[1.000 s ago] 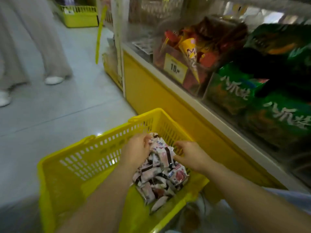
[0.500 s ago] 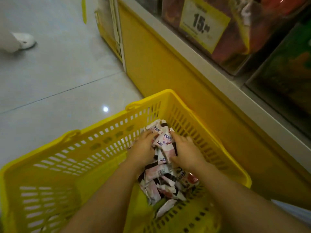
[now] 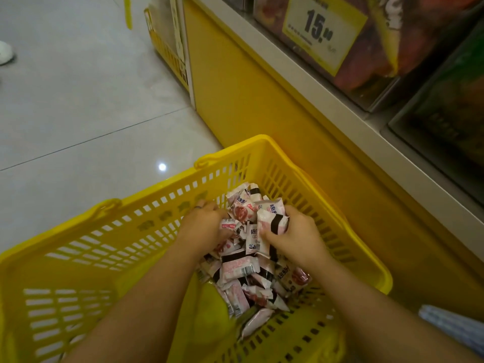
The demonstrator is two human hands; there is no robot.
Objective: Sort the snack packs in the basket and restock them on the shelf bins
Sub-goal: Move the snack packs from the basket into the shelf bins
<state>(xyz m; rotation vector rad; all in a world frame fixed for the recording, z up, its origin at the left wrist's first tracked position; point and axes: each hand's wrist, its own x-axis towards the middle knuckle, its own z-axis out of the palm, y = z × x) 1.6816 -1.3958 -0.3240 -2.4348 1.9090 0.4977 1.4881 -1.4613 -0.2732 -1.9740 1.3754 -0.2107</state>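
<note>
Floor tiles point(image 3: 78, 100) grey on the left; tip of a white shoe point(image 3: 4, 52) at the far-left edge. Yellow slotted basket point(image 3: 104, 231) fills the near frame, just beside the yellow shelf base point(image 3: 262, 100); can't tell if they touch.

Left hand point(image 3: 207, 226) is inside the basket, ring point(image 3: 198, 206) on one finger, fingers curled down into the left side of the pile and clutching packs there.

Snack packs point(image 3: 243, 271), small pink-white wrappers with black bands, are heaped in the basket's right half, against its far and right walls. All packs are in the basket or in the hands.

Right hand point(image 3: 296, 239) is on the pile's right side, thumb and curled fingers clamped round a bunch of packs raised slightly above the heap.

Far right: white shelf ledge point(image 3: 340, 106), yellow price tag point(image 3: 322, 30) reading 15 on a clear bin point(image 3: 372, 74) of red-orange bags, then a bin of dark green bags point(image 3: 450, 106). Pale striped sleeve point(image 3: 450, 326) at the near-right edge.
</note>
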